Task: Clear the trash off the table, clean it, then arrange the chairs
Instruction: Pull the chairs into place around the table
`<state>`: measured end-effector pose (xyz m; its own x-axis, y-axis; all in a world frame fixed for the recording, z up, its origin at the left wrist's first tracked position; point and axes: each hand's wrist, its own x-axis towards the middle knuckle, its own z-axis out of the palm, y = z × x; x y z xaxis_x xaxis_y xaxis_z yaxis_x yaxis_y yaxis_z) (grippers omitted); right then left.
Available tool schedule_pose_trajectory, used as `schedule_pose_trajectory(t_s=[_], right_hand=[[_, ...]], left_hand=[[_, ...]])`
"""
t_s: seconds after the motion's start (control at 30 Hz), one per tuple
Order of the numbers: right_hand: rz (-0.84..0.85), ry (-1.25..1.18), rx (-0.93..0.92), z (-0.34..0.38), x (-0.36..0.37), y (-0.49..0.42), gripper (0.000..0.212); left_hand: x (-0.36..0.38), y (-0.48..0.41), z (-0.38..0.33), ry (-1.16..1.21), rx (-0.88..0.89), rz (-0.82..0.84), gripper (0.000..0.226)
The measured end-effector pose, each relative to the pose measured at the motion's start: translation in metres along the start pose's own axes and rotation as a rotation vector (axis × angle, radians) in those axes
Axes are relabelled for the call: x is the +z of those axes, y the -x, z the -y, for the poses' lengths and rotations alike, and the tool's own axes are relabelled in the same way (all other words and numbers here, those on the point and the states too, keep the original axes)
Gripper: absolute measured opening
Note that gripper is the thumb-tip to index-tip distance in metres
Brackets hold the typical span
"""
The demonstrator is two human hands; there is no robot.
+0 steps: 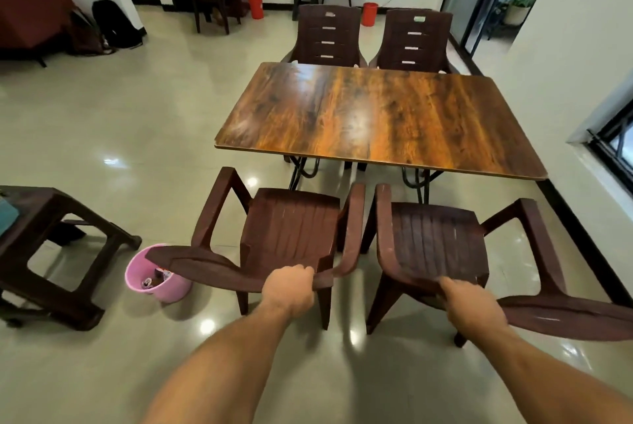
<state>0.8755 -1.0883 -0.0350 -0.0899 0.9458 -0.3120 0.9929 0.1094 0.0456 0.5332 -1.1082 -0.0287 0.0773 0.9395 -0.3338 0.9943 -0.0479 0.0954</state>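
The shiny bench (376,115) has the far chairs (329,36) tucked in at its 12 o'clock side. At 6 o'clock stand the left chair (291,221) and the right chair (435,238), not pushed in yet. I think both should slide in straight and slow, so their arms miss the bench legs. The left grip (289,288) wraps round the left chair's back top, and the right grip (469,307) curls over the right chair's.

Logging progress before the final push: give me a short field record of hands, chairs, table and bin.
left hand: grips left near chair backrest
right hand: grips right near chair backrest
placement: side by side, facing table, seats not under it
far chairs: two, against table's far edge
table: glossy wood top
pink bin: floor, left of left near chair, trash inside
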Motion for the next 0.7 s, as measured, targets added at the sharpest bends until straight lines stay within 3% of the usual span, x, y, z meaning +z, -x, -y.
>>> schedule_pose_trajectory(t_s=[0.3, 0.7], right_hand=[[-0.076, -0.049, -0.103, 0.005, -0.023, -0.021, 0.03], [-0.091, -0.039, -0.213, 0.019, 0.009, 0.018, 0.047]], left_hand=[[-0.01, -0.011, -0.018, -0.038, 0.05, -0.091, 0.02], [0.013, 0.011, -0.028, 0.004, 0.114, -0.131, 0.024]])
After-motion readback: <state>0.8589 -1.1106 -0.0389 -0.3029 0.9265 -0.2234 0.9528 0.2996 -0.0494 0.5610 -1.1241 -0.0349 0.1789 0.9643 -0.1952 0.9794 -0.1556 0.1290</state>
